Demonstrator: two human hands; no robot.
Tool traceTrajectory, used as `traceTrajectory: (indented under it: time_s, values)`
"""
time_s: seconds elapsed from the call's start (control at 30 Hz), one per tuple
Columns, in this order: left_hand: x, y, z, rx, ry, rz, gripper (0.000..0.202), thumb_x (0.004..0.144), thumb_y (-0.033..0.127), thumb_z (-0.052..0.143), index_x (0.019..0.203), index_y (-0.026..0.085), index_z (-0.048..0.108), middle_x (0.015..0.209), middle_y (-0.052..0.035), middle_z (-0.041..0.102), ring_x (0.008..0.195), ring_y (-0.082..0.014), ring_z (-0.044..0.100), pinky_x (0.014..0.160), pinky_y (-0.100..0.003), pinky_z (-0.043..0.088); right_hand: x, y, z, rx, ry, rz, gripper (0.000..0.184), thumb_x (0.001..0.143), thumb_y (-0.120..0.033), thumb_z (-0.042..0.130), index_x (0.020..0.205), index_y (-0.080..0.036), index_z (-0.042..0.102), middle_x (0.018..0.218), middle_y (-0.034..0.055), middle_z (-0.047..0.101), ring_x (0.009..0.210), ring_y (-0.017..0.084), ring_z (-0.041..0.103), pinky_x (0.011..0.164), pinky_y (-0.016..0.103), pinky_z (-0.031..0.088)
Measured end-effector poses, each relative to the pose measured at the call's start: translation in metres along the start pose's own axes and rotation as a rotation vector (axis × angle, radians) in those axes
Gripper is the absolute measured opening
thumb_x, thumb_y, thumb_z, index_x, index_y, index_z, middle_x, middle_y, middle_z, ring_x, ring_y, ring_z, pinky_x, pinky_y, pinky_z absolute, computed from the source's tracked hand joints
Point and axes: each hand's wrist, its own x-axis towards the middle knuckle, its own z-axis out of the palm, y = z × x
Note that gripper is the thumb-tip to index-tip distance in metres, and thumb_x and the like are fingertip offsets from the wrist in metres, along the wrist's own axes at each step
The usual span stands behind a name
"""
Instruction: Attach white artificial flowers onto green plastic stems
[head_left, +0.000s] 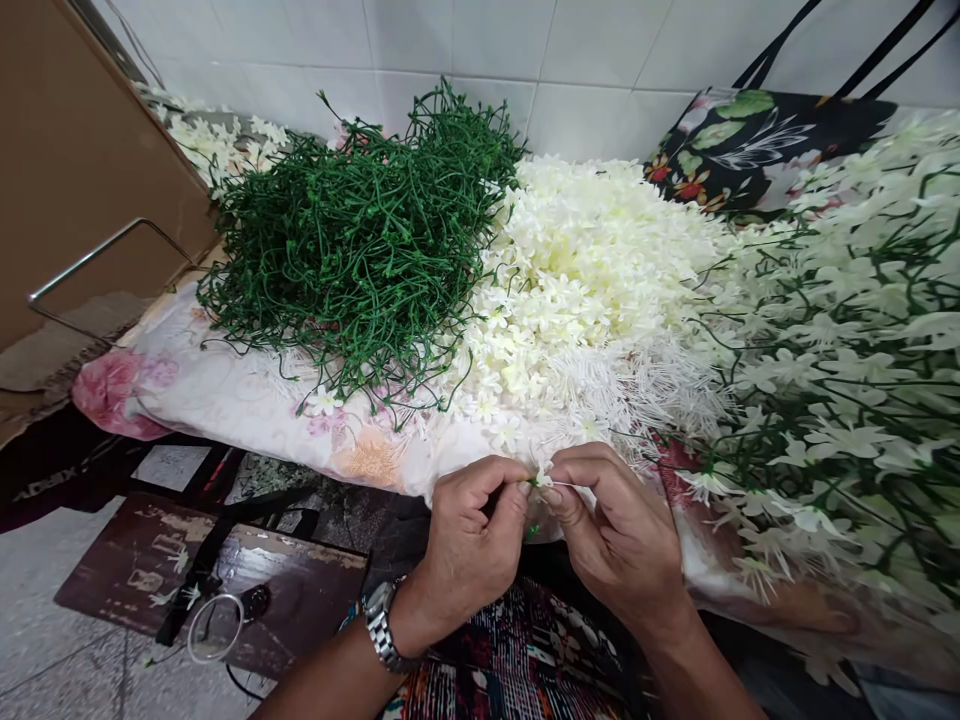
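Observation:
My left hand (pixel 480 525), a metal watch on its wrist, pinches the tip of a green artificial stem (pixel 533 482). Opposite it, my right hand (pixel 619 525) holds a small white artificial flower (pixel 541 476) between thumb and fingers. The two meet fingertip to fingertip just above my lap, at the near edge of the cloth, and the fingers partly cover the joint. Beyond them lie a heap of loose white blossoms (pixel 592 250), a tangle of green stems (pixel 360 220) and a spread of thin white stamen pieces (pixel 630 385).
Flowers on stems (pixel 847 400) are piled along the right side. A floral black bag (pixel 765 150) leans by the tiled wall (pixel 495 40). Cardboard (pixel 82 130) stands at left. Below, a worn brown board (pixel 300 570) bears a strap and a white ring (pixel 215 628).

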Motion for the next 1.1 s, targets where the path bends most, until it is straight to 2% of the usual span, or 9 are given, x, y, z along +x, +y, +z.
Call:
traceTrajectory:
  time_s: [0.3, 0.83, 0.97, 1.1]
  values:
    - [0.001, 0.001, 0.001, 0.024, 0.01, 0.006, 0.019, 0.076, 0.007, 0.048, 0.06, 0.014, 0.055, 0.05, 0.0047, 0.047, 0.047, -0.0066, 0.042, 0.045, -0.016, 0.034, 0.002, -0.001, 0.0, -0.01, -0.019, -0.026, 0.012, 0.083, -0.005, 0.051, 0.082, -0.017, 0.053, 0.071, 0.0009, 0.056, 0.065, 0.01, 0.054, 0.057, 0.02, 0.046]
    - [0.0, 0.003, 0.003, 0.097, 0.062, 0.018, 0.018, 0.075, 0.008, 0.045, 0.061, 0.017, 0.053, 0.049, 0.005, 0.046, 0.045, -0.0074, 0.04, 0.044, -0.017, 0.033, 0.003, -0.001, 0.005, -0.002, -0.014, -0.057, 0.013, 0.082, -0.003, 0.052, 0.084, -0.017, 0.055, 0.072, 0.0018, 0.057, 0.066, 0.011, 0.055, 0.056, 0.021, 0.047]
    - [0.001, 0.002, 0.0, 0.009, 0.022, -0.047, 0.017, 0.075, 0.01, 0.046, 0.061, 0.017, 0.054, 0.051, 0.0046, 0.046, 0.046, -0.0076, 0.04, 0.045, -0.017, 0.034, 0.003, -0.001, 0.003, 0.025, -0.018, -0.052, 0.011, 0.083, -0.006, 0.053, 0.084, -0.017, 0.055, 0.072, 0.0014, 0.056, 0.066, 0.011, 0.055, 0.057, 0.021, 0.048]
    - [0.003, 0.001, -0.004, -0.134, -0.056, -0.159, 0.015, 0.076, 0.016, 0.047, 0.063, 0.016, 0.054, 0.052, 0.0042, 0.044, 0.047, -0.0077, 0.038, 0.044, -0.017, 0.032, 0.005, -0.002, -0.005, 0.088, -0.094, 0.016, 0.005, 0.084, -0.014, 0.055, 0.088, -0.018, 0.056, 0.078, 0.0032, 0.059, 0.071, 0.013, 0.058, 0.061, 0.024, 0.049]
